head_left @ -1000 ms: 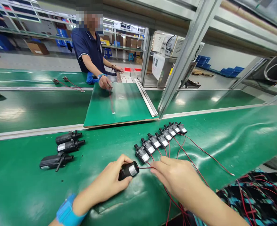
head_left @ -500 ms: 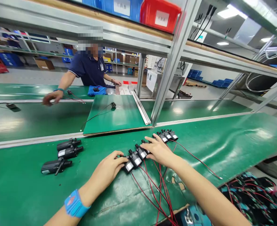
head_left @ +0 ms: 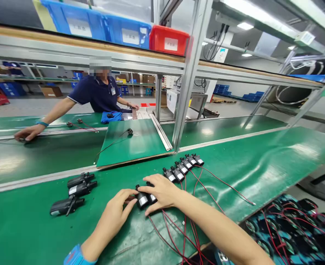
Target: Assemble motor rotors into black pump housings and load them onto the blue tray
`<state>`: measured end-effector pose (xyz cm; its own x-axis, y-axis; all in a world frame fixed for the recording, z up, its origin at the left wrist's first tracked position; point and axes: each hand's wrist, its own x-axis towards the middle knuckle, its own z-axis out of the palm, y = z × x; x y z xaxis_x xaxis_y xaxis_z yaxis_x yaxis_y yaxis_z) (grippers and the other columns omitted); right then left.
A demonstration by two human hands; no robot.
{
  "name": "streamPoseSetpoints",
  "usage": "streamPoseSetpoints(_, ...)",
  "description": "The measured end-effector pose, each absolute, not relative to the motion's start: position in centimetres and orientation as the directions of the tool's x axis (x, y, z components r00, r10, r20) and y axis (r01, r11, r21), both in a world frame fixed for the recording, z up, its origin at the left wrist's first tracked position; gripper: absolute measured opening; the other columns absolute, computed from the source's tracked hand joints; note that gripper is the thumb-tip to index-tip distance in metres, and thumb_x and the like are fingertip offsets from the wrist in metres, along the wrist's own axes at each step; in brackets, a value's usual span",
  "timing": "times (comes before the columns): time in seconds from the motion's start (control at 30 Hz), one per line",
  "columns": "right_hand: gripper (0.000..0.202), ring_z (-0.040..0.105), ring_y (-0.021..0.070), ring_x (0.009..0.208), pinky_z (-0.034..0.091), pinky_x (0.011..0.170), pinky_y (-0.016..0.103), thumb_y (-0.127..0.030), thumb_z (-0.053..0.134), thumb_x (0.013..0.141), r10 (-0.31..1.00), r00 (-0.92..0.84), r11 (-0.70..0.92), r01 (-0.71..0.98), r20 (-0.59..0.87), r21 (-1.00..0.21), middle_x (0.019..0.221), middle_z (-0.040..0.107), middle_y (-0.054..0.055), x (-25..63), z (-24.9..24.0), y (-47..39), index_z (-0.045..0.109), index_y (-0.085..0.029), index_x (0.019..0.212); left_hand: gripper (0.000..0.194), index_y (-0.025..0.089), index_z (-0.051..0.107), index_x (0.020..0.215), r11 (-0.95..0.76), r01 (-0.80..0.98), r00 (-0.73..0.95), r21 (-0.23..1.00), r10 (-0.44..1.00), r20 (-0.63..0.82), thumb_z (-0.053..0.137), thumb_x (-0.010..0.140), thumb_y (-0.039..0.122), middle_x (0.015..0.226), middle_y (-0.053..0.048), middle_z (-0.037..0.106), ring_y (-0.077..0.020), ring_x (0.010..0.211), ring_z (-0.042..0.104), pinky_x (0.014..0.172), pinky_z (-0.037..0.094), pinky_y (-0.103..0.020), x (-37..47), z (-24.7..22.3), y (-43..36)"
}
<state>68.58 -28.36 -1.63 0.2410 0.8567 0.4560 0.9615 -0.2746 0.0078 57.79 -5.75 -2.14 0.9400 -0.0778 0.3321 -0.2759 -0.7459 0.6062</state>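
My right hand (head_left: 162, 191) reaches over two small black pumps, its fingers at their top ends and its thumb at the lower end, partly hiding the right one. My left hand (head_left: 118, 208) is curved beside the left pump (head_left: 142, 200), thumb and forefinger apart, fingertips at its edge. These pumps have white labels and short nozzles, with thin red-and-black wires (head_left: 176, 230) trailing toward the front edge. Up and to the right, several more pumps (head_left: 182, 168) stand in a slanting row. Three pumps without visible wires (head_left: 81, 188) lie at the left.
A raised green board (head_left: 135, 143) with a small black part adjoins the green bench (head_left: 261, 162). A metal post (head_left: 186, 84) rises behind the row. Black-and-blue parts with red wires (head_left: 295, 228) fill the lower right. Across the bench, a co-worker's hand (head_left: 30, 133) reaches left.
My right hand has shifted left and nearer, beside my left hand. Two pumps now sit apart from the slanted row. The co-worker's hand has reached farther left, and the camera view has tilted up.
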Motion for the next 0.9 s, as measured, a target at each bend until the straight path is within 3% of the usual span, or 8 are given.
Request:
streamPoseSetpoints(0.13,0.087,0.054,0.0224,0.092,0.043,0.079,0.035,-0.089,0.044,0.078,0.823,0.292,-0.352,0.936,0.487,0.033,0.107,0.066,0.007,69.2,-3.9,-26.1,0.057,-0.023,0.133,0.029,0.025,0.071,0.106,-0.722,-0.247,0.950,0.647,-0.050,0.307,0.056,0.092,0.046,0.121,-0.008,0.068,-0.0218,0.097,0.072,0.089,0.060,-0.033,57.7,-3.3,-5.2)
streamPoseSetpoints(0.33,0.088,0.052,0.0227,0.087,0.039,0.072,0.034,-0.091,0.038,0.076,0.751,0.382,-0.483,0.874,0.539,0.053,0.095,0.064,0.006,68.0,-4.3,-24.6,0.064,-0.018,0.118,0.045,0.025,0.072,0.103,-0.652,-0.128,0.966,0.748,0.089,0.243,0.067,0.077,0.062,0.124,-0.008,0.069,-0.0286,0.098,0.073,0.091,0.059,-0.040,58.5,-4.5,-3.6)
streamPoseSetpoints(0.47,0.089,0.052,0.0233,0.087,0.039,0.073,0.034,-0.093,0.039,0.074,0.677,0.439,-0.556,0.831,0.591,0.019,0.092,0.065,0.007,67.1,-4.5,-24.3,0.066,-0.017,0.111,0.073,0.024,0.060,0.120,-0.314,-0.012,0.962,0.949,0.255,0.096,0.078,0.065,0.067,0.116,-0.009,0.071,-0.0291,0.099,0.073,0.090,0.059,-0.042,58.8,-4.8,-4.2)
streamPoseSetpoints(0.57,0.087,0.053,0.0230,0.085,0.039,0.071,0.034,-0.093,0.043,0.072,0.617,0.474,-0.588,0.808,0.628,-0.031,0.091,0.067,0.007,66.7,-3.4,-24.4,0.067,-0.018,0.108,0.084,0.027,0.050,0.133,-0.020,0.015,0.926,1.000,0.378,-0.006,0.079,0.066,0.067,0.125,-0.008,0.067,-0.0269,0.109,0.069,0.101,0.054,-0.044,58.1,-4.0,-6.2)
streamPoseSetpoints(0.63,0.085,0.054,0.0230,0.084,0.040,0.071,0.034,-0.092,0.046,0.072,0.566,0.494,-0.604,0.793,0.661,-0.075,0.092,0.068,0.006,66.4,-1.6,-24.6,0.068,-0.019,0.108,0.079,0.027,0.055,0.131,0.166,0.059,0.948,0.984,0.300,-0.107,0.079,0.068,0.067,0.127,-0.008,0.068,-0.0280,0.115,0.066,0.105,0.051,-0.044,57.3,-2.9,-8.6)
streamPoseSetpoints(0.77,0.083,0.057,0.0228,0.087,0.043,0.080,0.033,-0.090,0.055,0.069,0.450,0.535,-0.629,0.758,0.715,-0.172,0.090,0.071,0.006,65.5,3.7,-26.8,0.070,-0.017,0.106,0.066,0.023,0.065,0.121,0.408,0.228,0.973,0.884,-0.060,-0.223,0.086,0.066,0.053,0.114,-0.008,0.074,-0.0303,0.107,0.070,0.094,0.058,-0.042,55.5,0.7,-15.9)
streamPoseSetpoints(0.83,0.077,0.060,0.0214,0.092,0.042,0.089,0.032,-0.083,0.062,0.072,0.408,0.546,-0.630,0.748,0.732,-0.207,0.095,0.073,0.007,65.0,6.5,-29.7,0.070,-0.015,0.107,0.064,0.023,0.066,0.120,0.381,0.298,0.954,0.875,-0.154,-0.258,0.089,0.066,0.046,0.093,-0.003,0.075,-0.0202,0.078,0.072,0.080,0.060,-0.034,54.6,2.6,-19.8)
streamPoseSetpoints(0.9,0.065,0.062,0.0188,0.094,0.040,0.093,0.029,-0.070,0.070,0.076,0.363,0.574,-0.644,0.724,0.734,-0.247,0.101,0.074,0.006,64.5,9.0,-34.4,0.069,-0.014,0.108,0.063,0.022,0.066,0.121,0.292,0.338,0.933,0.895,-0.230,-0.278,0.087,0.068,0.049,0.062,0.007,0.059,-0.0067,0.045,0.050,0.055,0.054,-0.022,53.9,3.9,-23.1)
